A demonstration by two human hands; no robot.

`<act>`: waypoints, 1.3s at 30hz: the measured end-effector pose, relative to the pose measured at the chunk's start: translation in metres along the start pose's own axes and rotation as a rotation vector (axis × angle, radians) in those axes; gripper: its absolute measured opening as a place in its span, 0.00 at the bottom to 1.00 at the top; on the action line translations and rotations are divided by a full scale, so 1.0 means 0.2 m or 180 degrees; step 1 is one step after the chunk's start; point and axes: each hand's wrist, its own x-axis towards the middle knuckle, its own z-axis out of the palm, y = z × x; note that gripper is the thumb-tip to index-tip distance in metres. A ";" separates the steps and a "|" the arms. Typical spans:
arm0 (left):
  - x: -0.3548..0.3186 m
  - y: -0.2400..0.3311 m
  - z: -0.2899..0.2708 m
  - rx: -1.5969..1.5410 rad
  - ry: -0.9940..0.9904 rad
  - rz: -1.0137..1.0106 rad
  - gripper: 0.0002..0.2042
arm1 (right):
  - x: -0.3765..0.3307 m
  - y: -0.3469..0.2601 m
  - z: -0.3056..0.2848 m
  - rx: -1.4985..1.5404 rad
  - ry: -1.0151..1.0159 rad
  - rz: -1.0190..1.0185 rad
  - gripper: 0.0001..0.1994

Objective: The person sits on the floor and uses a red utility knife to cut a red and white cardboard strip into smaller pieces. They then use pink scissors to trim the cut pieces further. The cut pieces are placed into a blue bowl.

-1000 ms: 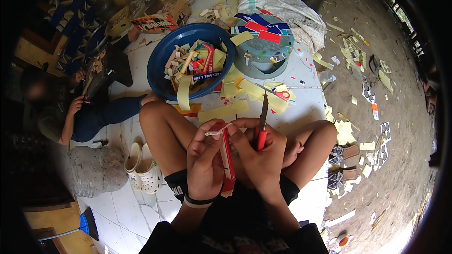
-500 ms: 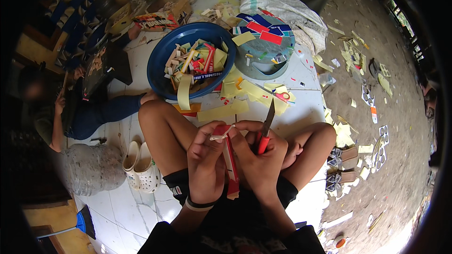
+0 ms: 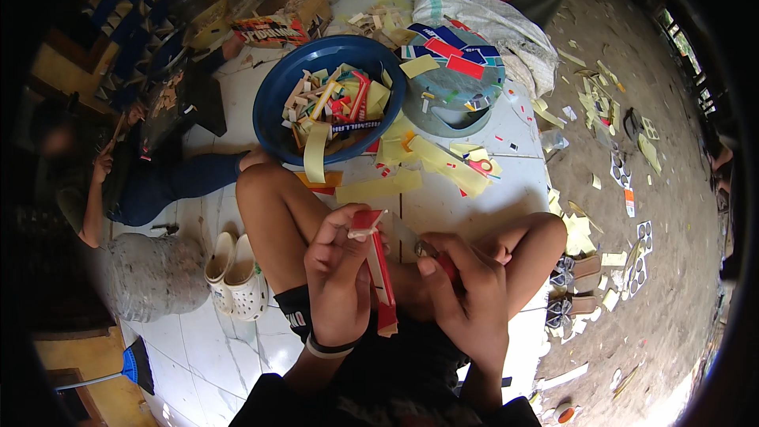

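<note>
Lettering on box (image 3: 273, 30), blue strip (image 3: 353, 129), shorts (image 3: 294, 308)

Strip (image 3: 383, 289) left, knife (image 3: 425, 250) right (basin (image 3: 273, 93) beyond)

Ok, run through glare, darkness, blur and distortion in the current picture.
Head view: glare whitens the ground at lower right, and its outer edge curves; head view: the far left is very dark; head view: the knife blade looks slightly smeared.
</note>
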 end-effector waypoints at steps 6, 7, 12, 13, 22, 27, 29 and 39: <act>-0.02 0.01 0.01 0.0164 -0.0042 0.0176 0.15 | -0.01 -0.06 -0.06 -0.0379 -0.0209 0.0013 0.11; -0.02 0.01 0.01 0.0168 -0.0045 0.0187 0.15 | -0.01 -0.07 -0.07 -0.0406 -0.0244 -0.0036 0.11; -0.02 0.00 -0.01 0.0310 -0.0115 0.0296 0.17 | 0.00 -0.11 -0.07 -0.0554 -0.0292 0.0086 0.12; -0.02 0.00 -0.02 0.0355 -0.0122 0.0333 0.17 | 0.00 -0.12 -0.06 -0.0619 -0.0292 0.0122 0.12; -0.02 -0.03 -0.07 0.0634 -0.0172 0.0356 0.18 | 0.01 -0.13 -0.06 -0.0817 -0.0215 0.0219 0.12; -0.01 -0.04 -0.07 0.0874 -0.0226 0.0590 0.16 | 0.00 -0.11 -0.05 -0.0935 0.0044 0.0395 0.11; -0.01 -0.03 -0.06 0.0767 -0.0212 0.0411 0.15 | 0.02 -0.07 -0.05 -0.0845 0.0225 0.0304 0.11; 0.00 0.00 0.01 0.0209 -0.0113 -0.0323 0.13 | 0.05 0.05 0.07 0.1672 0.0218 0.0966 0.10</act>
